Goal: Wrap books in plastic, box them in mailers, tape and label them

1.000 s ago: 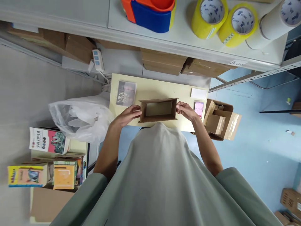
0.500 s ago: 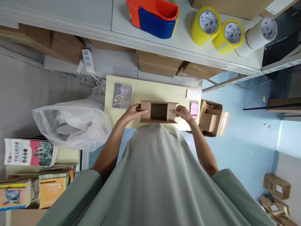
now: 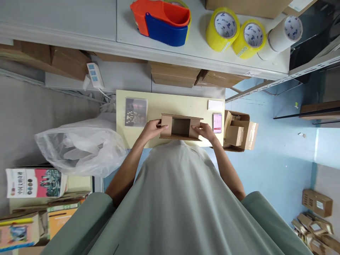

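Far left, we record a translucent plastic bag [image 3: 77, 147] beside the pale surface [image 3: 172, 102], and on the surface a dark printed packet [image 3: 136, 112], above our left hand.

Left hand [image 3: 151, 130]: grip closed on the left end of the small open carton [image 3: 180, 137], thumb laid over the left end flap [image 3: 166, 121]; the other fingers are partly hidden at the end wall. Forearm slants up and inward from lower left.

Carton: directly between our two hands, in front of the shirt, over the near edge of the surface. Opening faces up; long axis runs left to right, hand to hand, with only a slight tilt. Neither hand is nearer: both touch it. We cannot tell whether the surface bears its weight.

Right hand [image 3: 206, 131]: grip pinching the right end, fingertips at the right end flap [image 3: 194, 122]. Forearm slants up and inward from lower right, roughly mirroring the left.

Just right of that hand lies a phone [image 3: 217, 123]; beyond the surface's edge, a larger open box [image 3: 251, 135] holding smaller boxes.
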A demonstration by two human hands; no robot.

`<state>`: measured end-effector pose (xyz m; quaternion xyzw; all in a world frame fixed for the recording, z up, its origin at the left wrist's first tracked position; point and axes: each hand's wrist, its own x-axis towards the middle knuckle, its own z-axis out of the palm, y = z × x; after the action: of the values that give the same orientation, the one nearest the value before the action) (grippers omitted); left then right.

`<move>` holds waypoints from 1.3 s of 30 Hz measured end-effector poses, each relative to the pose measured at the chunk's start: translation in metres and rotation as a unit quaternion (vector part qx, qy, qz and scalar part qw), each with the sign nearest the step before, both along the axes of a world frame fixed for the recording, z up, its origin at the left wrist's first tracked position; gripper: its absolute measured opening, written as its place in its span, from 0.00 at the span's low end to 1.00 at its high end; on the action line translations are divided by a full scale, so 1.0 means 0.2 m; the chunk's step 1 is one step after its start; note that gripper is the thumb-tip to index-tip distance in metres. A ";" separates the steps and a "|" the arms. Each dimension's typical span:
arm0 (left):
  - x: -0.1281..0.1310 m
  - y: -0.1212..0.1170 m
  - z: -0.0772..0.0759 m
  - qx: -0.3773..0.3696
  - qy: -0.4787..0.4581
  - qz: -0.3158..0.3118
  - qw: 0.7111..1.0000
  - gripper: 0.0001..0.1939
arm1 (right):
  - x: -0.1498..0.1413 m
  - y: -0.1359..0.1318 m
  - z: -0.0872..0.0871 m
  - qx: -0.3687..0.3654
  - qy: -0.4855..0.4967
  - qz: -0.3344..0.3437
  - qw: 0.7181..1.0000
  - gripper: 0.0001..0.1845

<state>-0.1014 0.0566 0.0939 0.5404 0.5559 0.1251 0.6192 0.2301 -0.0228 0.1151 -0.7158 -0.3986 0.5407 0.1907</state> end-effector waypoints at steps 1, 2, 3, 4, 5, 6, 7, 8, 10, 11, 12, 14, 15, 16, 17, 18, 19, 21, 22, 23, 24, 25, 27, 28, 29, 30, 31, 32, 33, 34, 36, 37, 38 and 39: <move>0.00 0.00 0.01 -0.003 -0.010 -0.001 1.000 0.43 | 0.01 0.00 0.01 0.010 0.026 0.001 1.000 0.28; 0.00 0.00 0.02 -0.004 -0.022 0.001 1.000 0.42 | 0.02 -0.01 0.01 0.018 0.049 0.002 0.999 0.28; 0.00 0.00 0.03 -0.002 -0.033 0.003 0.999 0.42 | 0.03 -0.01 0.01 0.024 0.065 0.002 0.998 0.29; 0.00 0.01 0.03 0.003 -0.035 0.004 0.999 0.41 | 0.03 -0.01 0.01 0.028 0.068 0.003 0.997 0.29; 0.00 0.01 0.03 0.011 -0.025 0.002 1.000 0.39 | 0.03 -0.01 0.01 0.029 0.060 0.005 0.998 0.29; 0.01 0.02 0.03 0.020 -0.003 0.000 1.000 0.36 | 0.02 0.00 0.00 0.030 0.040 0.009 0.999 0.28; 0.01 0.03 0.02 0.029 0.024 -0.002 0.999 0.33 | 0.02 0.01 -0.01 0.030 0.012 0.015 0.999 0.26; 0.02 0.04 0.01 0.037 0.052 -0.004 0.998 0.30 | 0.01 0.03 -0.02 0.029 -0.023 0.022 0.999 0.24; 0.03 0.05 0.00 0.047 0.091 -0.007 0.995 0.25 | -0.01 0.07 -0.04 0.025 -0.096 0.039 0.994 0.20; 0.04 0.06 -0.01 0.050 0.098 -0.008 0.994 0.25 | -0.02 0.09 -0.05 0.022 -0.124 0.047 0.991 0.18; 0.04 0.07 -0.01 0.051 0.099 -0.009 0.994 0.25 | -0.02 0.10 -0.05 0.020 -0.142 0.055 0.988 0.17; 0.05 0.08 -0.02 0.046 0.082 -0.006 0.996 0.26 | -0.02 0.11 -0.05 0.018 -0.145 0.064 0.987 0.16; 0.05 0.08 -0.01 0.038 0.067 0.000 0.997 0.28 | -0.02 0.11 -0.05 0.018 -0.130 0.066 0.989 0.17; 0.05 0.08 -0.01 0.026 0.049 0.009 0.998 0.31 | -0.01 0.10 -0.05 0.017 -0.107 0.064 0.992 0.19; 0.03 0.08 0.00 0.013 0.032 0.021 0.999 0.36 | 0.01 0.09 -0.04 0.017 -0.076 0.058 0.995 0.21; 0.01 0.07 0.02 0.000 0.015 0.033 0.999 0.41 | 0.02 0.07 -0.03 0.017 -0.041 0.047 0.998 0.25; -0.01 0.06 0.04 -0.008 0.001 0.041 0.999 0.46 | 0.04 0.04 -0.01 0.019 -0.007 0.031 0.999 0.30; -0.08 0.04 0.10 -0.007 -0.024 0.039 0.999 0.56 | 0.08 0.00 0.03 0.029 0.041 -0.006 0.999 0.42; -0.12 0.02 0.14 -0.001 -0.040 0.022 0.999 0.61 | 0.09 -0.03 0.06 0.041 0.053 -0.016 0.998 0.50; -0.15 0.01 0.17 0.006 -0.055 -0.001 0.998 0.67 | 0.11 -0.05 0.09 0.058 0.060 -0.013 0.996 0.57; -0.17 0.01 0.21 0.015 -0.062 -0.026 0.998 0.72 | 0.12 -0.06 0.13 0.080 0.063 0.004 0.995 0.64; -0.18 0.01 0.24 0.025 -0.059 -0.049 0.997 0.77 | 0.13 -0.07 0.16 0.102 0.062 0.032 0.992 0.70; -0.18 0.02 0.29 0.051 -0.027 -0.088 0.994 0.81 | 0.14 -0.08 0.22 0.135 0.037 0.100 0.985 0.79; -0.16 0.03 0.30 0.063 -0.008 -0.101 0.993 0.81 | 0.13 -0.07 0.23 0.142 0.012 0.128 0.981 0.81; -0.14 0.05 0.31 0.073 0.008 -0.111 0.991 0.80 | 0.13 -0.06 0.25 0.144 -0.018 0.151 0.978 0.81; -0.12 0.07 0.32 0.081 0.017 -0.119 0.989 0.78 | 0.12 -0.05 0.26 0.144 -0.046 0.169 0.974 0.80; -0.10 0.09 0.32 0.087 0.021 -0.126 0.988 0.77 | 0.12 -0.04 0.26 0.142 -0.070 0.183 0.970 0.78; -0.08 0.10 0.32 0.091 0.023 -0.134 0.987 0.74 | 0.11 -0.03 0.26 0.140 -0.087 0.194 0.967 0.77; -0.07 0.12 0.32 0.094 0.025 -0.141 0.985 0.72 | 0.11 -0.03 0.26 0.139 -0.100 0.203 0.964 0.75; -0.06 0.13 0.32 0.096 0.029 -0.147 0.984 0.69 | 0.11 -0.02 0.27 0.139 -0.109 0.209 0.962 0.73; -0.06 0.13 0.33 0.100 0.042 -0.153 0.982 0.65 | 0.10 -0.02 0.28 0.140 -0.125 0.218 0.958 0.71; -0.06 0.12 0.34 0.101 0.049 -0.153 0.982 0.63 | 0.10 -0.03 0.29 0.142 -0.134 0.221 0.956 0.70; -0.07 0.11 0.35 0.101 0.055 -0.152 0.982 0.62 | 0.09 -0.04 0.30 0.146 -0.143 0.224 0.953 0.68; -0.08 0.10 0.36 0.100 0.059 -0.151 0.982 0.60 | 0.09 -0.05 0.31 0.153 -0.154 0.227 0.950 0.66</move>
<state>-0.1164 0.0762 0.1662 0.6837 0.4880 0.0524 0.5401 0.2473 -0.0319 0.1764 -0.6431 -0.6528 0.3858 0.1066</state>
